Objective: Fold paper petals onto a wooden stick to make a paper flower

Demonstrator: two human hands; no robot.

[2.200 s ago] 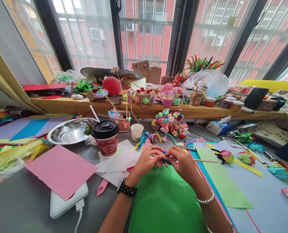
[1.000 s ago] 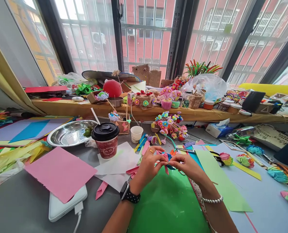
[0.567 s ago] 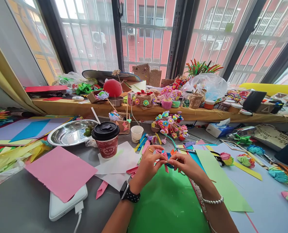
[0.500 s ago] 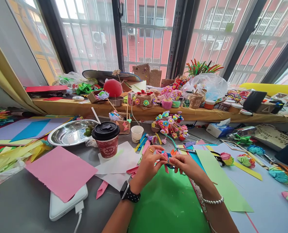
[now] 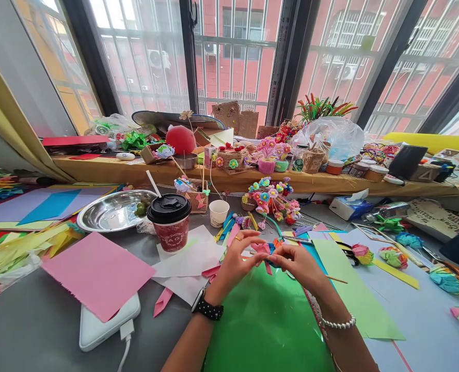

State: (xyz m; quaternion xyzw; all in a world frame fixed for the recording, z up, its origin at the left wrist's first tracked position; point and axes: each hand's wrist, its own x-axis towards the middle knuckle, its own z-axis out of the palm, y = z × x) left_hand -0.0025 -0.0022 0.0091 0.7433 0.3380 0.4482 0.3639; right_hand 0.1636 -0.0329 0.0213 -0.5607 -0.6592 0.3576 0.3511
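Pinching pink-blue paper (image 5: 264, 249), apparently folded, between left hand (image 5: 237, 258) and right hand (image 5: 299, 264).

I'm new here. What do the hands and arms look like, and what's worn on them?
They're human: no gloves, no sleeves in view. The left hand has a thin gold-coloured ring; at its wrist is a watch with a black, white-dotted strap. The right hand has a silver-coloured beaded bracelet at its wrist.
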